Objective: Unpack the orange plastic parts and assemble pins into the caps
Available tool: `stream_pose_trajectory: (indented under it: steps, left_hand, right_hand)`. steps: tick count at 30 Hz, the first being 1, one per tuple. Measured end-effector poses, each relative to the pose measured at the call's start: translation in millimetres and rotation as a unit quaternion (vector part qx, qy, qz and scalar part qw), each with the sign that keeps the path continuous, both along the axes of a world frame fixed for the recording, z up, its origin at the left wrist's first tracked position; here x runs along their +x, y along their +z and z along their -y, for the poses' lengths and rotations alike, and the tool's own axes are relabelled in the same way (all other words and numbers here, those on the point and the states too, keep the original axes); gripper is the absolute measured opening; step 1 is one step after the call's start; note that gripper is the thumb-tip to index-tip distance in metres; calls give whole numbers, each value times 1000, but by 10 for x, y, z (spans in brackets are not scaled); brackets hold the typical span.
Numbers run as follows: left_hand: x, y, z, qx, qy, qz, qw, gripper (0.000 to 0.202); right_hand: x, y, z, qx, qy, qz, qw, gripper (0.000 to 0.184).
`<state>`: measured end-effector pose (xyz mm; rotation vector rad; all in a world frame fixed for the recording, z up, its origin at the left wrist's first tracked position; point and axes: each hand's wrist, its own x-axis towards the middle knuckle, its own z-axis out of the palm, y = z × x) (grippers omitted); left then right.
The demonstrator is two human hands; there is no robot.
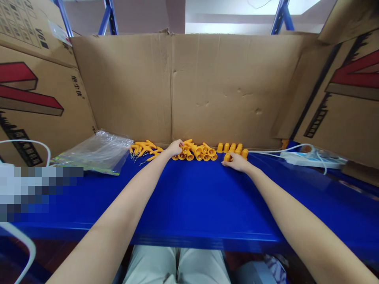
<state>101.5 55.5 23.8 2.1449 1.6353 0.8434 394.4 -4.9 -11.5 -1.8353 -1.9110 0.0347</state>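
Observation:
My left hand reaches into the left end of a group of yellow bell-mouthed pieces, its fingers closed at one of them. Most of these lie on their sides with round openings facing me. My right hand has its fingers around a yellow cup-shaped cap standing on the blue table. Several similar yellow caps stand behind it, close together. Left of my left hand lies a loose heap of yellow-handled corkscrews with thin metal spirals.
Clear plastic bags lie on the left of the blue table. Cardboard panels close off the back, with printed boxes at the sides. A white power strip with cables lies on the right.

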Motion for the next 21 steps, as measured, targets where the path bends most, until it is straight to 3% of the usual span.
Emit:
stream_pose_trajectory:
  steps: [4,10,15,18,21]
  left_hand:
    - [86,-45,59,4,-45,51,998,37]
    - [195,-109,49,-8,-50,79,996,45]
    - [303,-146,-54,1,-41,160,986,33]
    - [325,-160,-73,15,-50,131,990,32]
    - [296,-191,-29,64,-70,37,995,38]
  right_hand:
    - [-8,21,10,-58,2,-12,998,30]
    - [5,11,0,-57,7,-24,998,30]
    - [13,-4,-11,-55,10,-14,998,29]
    - [15,-3,-10,-50,13,-13,999,29]
    - [13,2,-6,-49,18,-18,998,29]
